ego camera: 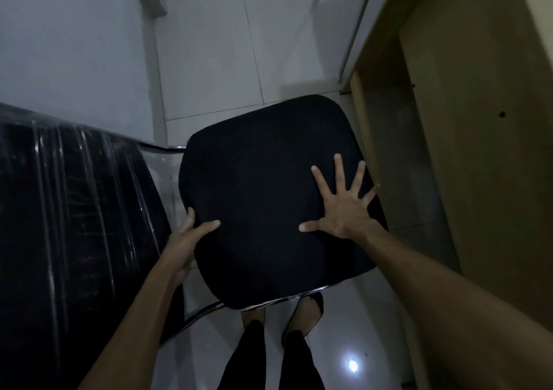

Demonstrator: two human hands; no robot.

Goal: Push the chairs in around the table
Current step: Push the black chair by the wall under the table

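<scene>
A black padded chair seat (pixel 263 186) on a chrome frame fills the middle of the head view, right beside the light wooden table (pixel 466 96) on the right. My left hand (pixel 187 240) grips the seat's left edge, thumb on top and fingers curled under. My right hand (pixel 344 207) lies flat on the seat's right side with its fingers spread wide. The chair's back and most of its legs are hidden from view.
The plastic-wrapped black back of another chair (pixel 68 225) stands close on the left. A white wall (pixel 68 36) runs along the left. White floor tiles (pixel 215 54) stretch ahead. Chrome legs of a further chair (pixel 356 30) show by the table's far end. My feet stand under the seat's near edge.
</scene>
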